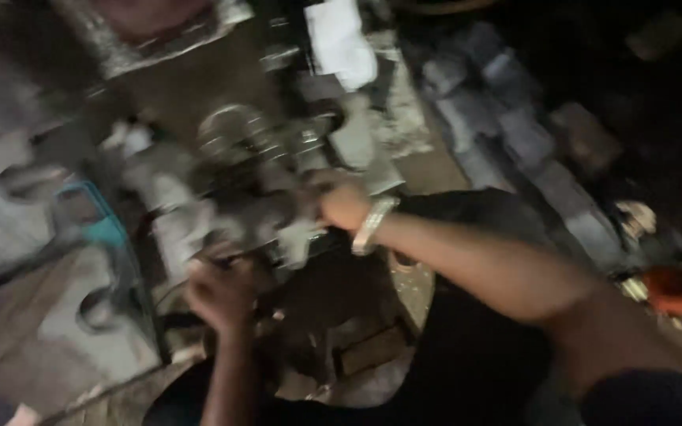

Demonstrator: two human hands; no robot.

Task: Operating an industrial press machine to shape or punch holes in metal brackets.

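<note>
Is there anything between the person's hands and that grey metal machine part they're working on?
Nothing visible: the right hand and left hand both appear to be on the metal assembly already, though the picture is blurred.

metal engine part (254, 181) | grey, greasy, bulky casting with a round shiny opening on top | blurred, fine detail not readable | sits low at frame centre, held at its near side between both hands | lit pale against dark surroundings

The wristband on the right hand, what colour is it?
Silvery white; the wristband shows in the blurred head view.
</note>
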